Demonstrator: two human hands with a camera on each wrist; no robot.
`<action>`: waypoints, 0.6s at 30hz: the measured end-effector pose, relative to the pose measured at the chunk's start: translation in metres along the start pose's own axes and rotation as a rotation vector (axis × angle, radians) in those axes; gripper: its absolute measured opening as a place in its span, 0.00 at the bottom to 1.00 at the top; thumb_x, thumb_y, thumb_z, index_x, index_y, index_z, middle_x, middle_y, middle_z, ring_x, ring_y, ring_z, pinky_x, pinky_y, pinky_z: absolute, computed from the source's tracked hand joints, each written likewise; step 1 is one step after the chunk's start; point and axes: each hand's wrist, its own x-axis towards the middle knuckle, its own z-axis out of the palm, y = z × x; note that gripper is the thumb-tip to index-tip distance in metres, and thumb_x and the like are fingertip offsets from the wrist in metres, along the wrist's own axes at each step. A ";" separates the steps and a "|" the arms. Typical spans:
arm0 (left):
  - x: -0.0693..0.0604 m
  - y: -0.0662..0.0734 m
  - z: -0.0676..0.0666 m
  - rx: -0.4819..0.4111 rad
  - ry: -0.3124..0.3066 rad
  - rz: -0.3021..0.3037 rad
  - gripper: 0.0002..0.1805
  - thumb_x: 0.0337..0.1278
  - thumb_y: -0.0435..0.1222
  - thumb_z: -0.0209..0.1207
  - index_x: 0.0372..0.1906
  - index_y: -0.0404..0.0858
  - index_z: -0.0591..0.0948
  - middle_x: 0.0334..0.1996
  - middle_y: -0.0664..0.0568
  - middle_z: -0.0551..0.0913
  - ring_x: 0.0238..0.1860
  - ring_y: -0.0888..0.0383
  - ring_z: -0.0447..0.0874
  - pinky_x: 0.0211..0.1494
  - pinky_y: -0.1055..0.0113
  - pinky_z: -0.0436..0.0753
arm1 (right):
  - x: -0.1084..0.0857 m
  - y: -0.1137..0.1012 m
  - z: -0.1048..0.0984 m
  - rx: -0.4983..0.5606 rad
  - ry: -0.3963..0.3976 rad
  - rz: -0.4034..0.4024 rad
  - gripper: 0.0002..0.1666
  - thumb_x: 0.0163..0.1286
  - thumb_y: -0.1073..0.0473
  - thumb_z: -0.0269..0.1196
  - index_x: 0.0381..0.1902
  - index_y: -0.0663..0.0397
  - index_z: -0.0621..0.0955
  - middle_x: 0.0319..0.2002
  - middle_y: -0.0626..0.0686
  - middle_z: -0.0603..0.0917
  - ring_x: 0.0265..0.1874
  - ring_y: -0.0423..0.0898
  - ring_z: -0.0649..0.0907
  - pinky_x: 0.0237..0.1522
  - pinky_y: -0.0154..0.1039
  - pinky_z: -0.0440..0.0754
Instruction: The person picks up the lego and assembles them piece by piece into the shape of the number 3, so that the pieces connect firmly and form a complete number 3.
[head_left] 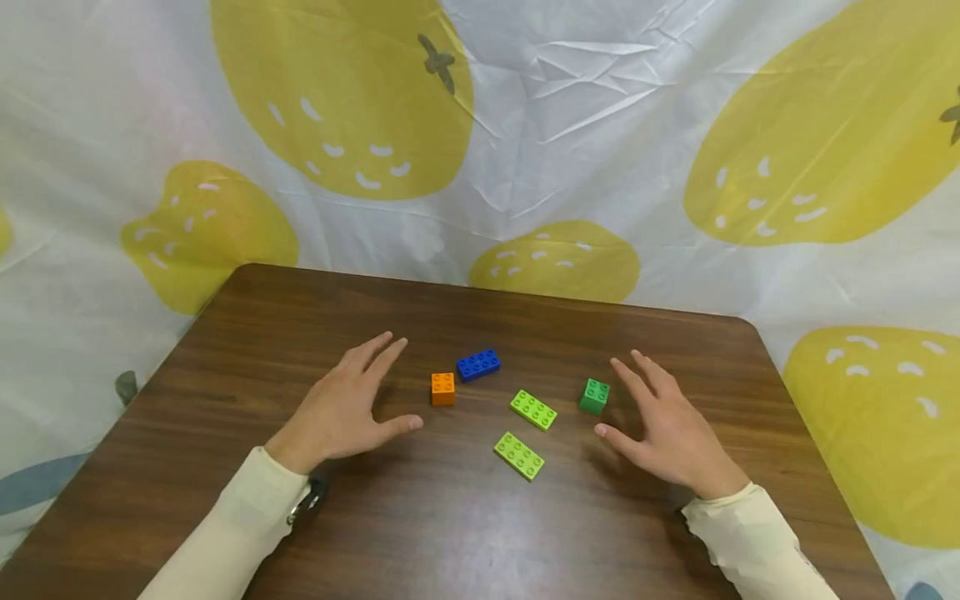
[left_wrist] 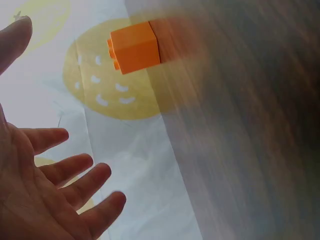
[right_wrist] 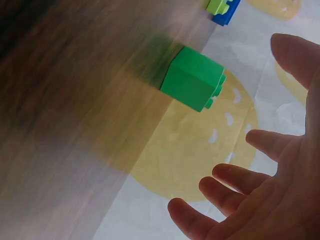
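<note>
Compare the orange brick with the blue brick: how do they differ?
The orange brick is square on top with four studs; the blue brick is oblong with eight. The orange brick lies closer to the left hand than the blue brick, which sits farther back. Both rest studs up on the table, unheld.
</note>
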 end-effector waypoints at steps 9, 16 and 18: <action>-0.002 0.009 0.004 -0.040 0.039 0.043 0.56 0.57 0.71 0.65 0.83 0.48 0.61 0.80 0.45 0.64 0.73 0.40 0.73 0.60 0.39 0.85 | 0.002 -0.006 0.005 0.102 0.040 -0.036 0.53 0.71 0.40 0.71 0.84 0.48 0.60 0.81 0.64 0.62 0.76 0.67 0.67 0.64 0.72 0.76; -0.002 0.016 0.007 -0.079 0.060 0.091 0.47 0.60 0.63 0.69 0.78 0.45 0.69 0.71 0.46 0.72 0.66 0.45 0.80 0.62 0.45 0.86 | 0.006 -0.008 0.007 0.140 0.101 -0.079 0.46 0.71 0.49 0.73 0.79 0.54 0.67 0.73 0.65 0.71 0.71 0.65 0.73 0.65 0.69 0.77; -0.002 0.018 0.009 -0.108 0.048 0.102 0.44 0.62 0.61 0.69 0.76 0.44 0.71 0.69 0.47 0.74 0.64 0.46 0.81 0.63 0.47 0.86 | 0.006 -0.008 0.007 0.151 0.113 -0.085 0.44 0.70 0.50 0.73 0.78 0.54 0.69 0.71 0.64 0.73 0.69 0.64 0.75 0.64 0.67 0.77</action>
